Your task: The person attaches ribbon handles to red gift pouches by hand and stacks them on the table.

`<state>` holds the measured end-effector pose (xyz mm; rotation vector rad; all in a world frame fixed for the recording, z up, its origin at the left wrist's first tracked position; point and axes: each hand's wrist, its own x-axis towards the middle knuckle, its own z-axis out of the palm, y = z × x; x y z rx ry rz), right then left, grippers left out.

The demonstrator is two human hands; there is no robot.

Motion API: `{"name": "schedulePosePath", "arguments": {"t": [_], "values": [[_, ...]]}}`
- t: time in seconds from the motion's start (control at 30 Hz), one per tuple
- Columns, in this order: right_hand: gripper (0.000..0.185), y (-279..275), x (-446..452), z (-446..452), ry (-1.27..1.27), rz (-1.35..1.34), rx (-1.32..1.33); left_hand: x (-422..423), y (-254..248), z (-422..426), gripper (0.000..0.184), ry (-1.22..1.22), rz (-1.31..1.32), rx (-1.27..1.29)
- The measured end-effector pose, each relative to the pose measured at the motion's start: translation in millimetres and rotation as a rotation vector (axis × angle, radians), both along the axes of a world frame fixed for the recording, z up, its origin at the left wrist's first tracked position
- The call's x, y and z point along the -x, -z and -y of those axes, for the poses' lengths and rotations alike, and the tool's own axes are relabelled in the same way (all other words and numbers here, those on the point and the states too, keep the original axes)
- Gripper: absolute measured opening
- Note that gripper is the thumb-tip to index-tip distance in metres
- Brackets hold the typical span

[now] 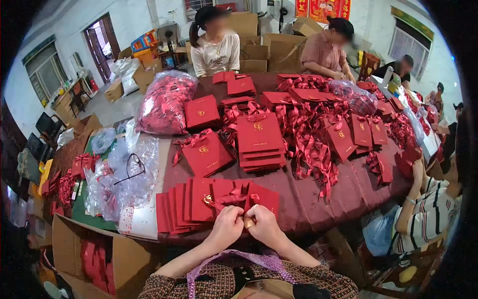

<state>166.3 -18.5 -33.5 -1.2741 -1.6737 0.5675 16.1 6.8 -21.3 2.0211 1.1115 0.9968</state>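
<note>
On maroon tablecloth (311, 213), red bags (260, 133) piled; hands (227, 225) pinching red ribbon (230, 199); cardboard boxes (283, 50) stacked across room.

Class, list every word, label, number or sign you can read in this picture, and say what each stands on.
"GS" or perhaps "CS": gold monogram on the red bags; the interlaced letters are uncertain.
Small gold line below the monogram: too small to read.
Dark lettering on a person's white top: too blurred to read.
Gold markings on the red wall hangings: cut off and unclear.
</note>
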Motion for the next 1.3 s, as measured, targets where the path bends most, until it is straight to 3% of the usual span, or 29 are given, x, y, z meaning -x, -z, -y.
{"name": "schedulePosePath", "arguments": {"t": [0.17, 0.23, 0.5, 0.6, 0.7, 0.87, 0.9, 1.03, 1.1, 1.17, 1.3], "values": [[0.019, -6.2, -2.9, -2.4, -0.005, 0.051, -0.186, -0.7, 7.2, -8.4, 0.012, -0.058, 0.100, 0.091], [0.020, -6.6, -2.4, -5.3, -0.012, 0.061, -0.200, -0.6, 9.1, -10.7, 0.017, -0.085, 0.025, -0.054], [0.017, 3.9, -5.2, -6.2, -0.007, 0.063, -0.191, -1.9, 8.5, -5.0, 0.018, -0.023, 0.138, 0.291], [0.020, -2.8, -2.9, -5.4, -0.004, 0.050, -0.185, -1.1, 4.9, -5.4, 0.016, 0.008, 0.114, 0.069], [0.021, -2.0, -1.8, -2.1, -0.001, -0.043, -0.065, 0.8, 5.5, -7.2, 0.016, -0.003, 0.086, 0.027], [0.021, 10.4, -6.0, -6.8, 0.013, 0.097, -0.125, 9.2, 11.0, -17.8, 0.021, 0.012, 0.003, -0.093], [0.021, 16.7, -8.0, -8.9, 0.011, 0.098, -0.129, 13.0, 2.6, -20.4, 0.024, -0.002, -0.042, -0.165], [0.018, 27.4, -9.9, -13.9, 0.016, 0.101, -0.069, 47.9, -103.8, -22.7, 0.029, 0.173, 0.159, 0.040], [0.016, 30.5, -8.4, -15.0, 0.024, 0.132, -0.063, 70.3, -153.7, -23.0, 0.031, 0.357, 0.235, -0.153], [0.016, 33.5, -6.6, -15.5, 0.031, 0.146, -0.056, 87.6, -217.3, -6.6, 0.045, 0.525, 0.320, -0.161], [0.017, 28.3, -1.5, -17.7, 0.052, 0.174, -0.164, 98.2, -262.1, 24.2, 0.044, 0.738, 0.325, -0.129]]}}
